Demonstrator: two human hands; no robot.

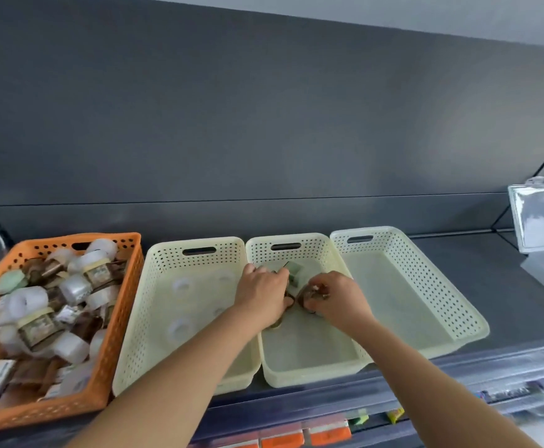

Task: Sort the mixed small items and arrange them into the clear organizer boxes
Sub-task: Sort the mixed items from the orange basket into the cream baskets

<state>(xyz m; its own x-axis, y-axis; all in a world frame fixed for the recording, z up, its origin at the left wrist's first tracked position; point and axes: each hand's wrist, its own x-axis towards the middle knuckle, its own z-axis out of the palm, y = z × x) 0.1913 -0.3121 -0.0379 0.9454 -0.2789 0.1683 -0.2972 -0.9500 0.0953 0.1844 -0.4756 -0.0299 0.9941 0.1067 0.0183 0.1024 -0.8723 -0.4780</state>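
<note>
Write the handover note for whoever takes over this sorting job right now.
Left hand: inside the middle cream perforated plastic basket, fingertips by a small green packet; its grip is hidden.
Right hand: fingers pinch a brown round item in the same basket.
Done: white rolls lie in the left cream basket.
Left: the orange perforated plastic basket is full of mixed jars, rolls and boxes; the right cream basket shows no items.

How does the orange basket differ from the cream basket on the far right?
The orange basket is heaped with mixed small items; the far-right cream basket shows nothing inside. The orange basket sits at the row's left end, the cream one at the right. Both are perforated.
</note>
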